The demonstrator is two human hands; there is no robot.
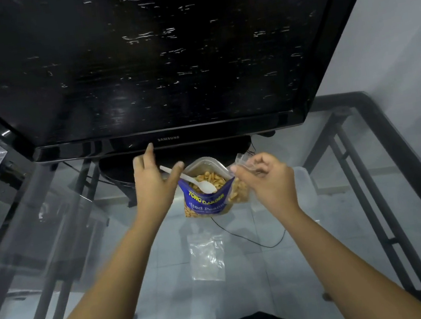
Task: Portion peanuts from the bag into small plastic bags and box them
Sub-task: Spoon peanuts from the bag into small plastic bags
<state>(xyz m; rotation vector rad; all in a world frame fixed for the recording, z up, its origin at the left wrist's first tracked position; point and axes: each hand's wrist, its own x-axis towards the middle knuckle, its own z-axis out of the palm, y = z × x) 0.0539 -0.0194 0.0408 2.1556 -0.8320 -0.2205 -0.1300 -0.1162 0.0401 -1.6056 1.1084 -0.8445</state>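
Head cam, looking down at glass table [288, 270] w/ black metal frame.

Peanut bag [205, 195] (blue, open top) stands upright at far-center of table, just in front of TV [148, 59] stand. Peanuts visible inside. White plastic spoon [193, 181] sits in the bag mouth, bowl end on the peanuts, handle sticking out up-left.

Left hand [152, 181]: fingers mostly straight and spread, thumb near spoon handle at bag's left edge. Not clamped on anything; whether thumb actually touches the handle, can't tell.

Right hand [266, 175]: fingers curled, pinching top edge of a small clear bag [240, 190] that hangs just right of peanut bag, touching it. Small bag already has peanuts in its lower part.

Empty clear bags [207, 258], flat stack, lie on table nearer the person, centered below peanut bag.

Clear plastic box [305, 186] sits right of the right hand, partly hidden behind the wrist. Contents not readable.

Black cable [257, 242] visible through the glass, below.
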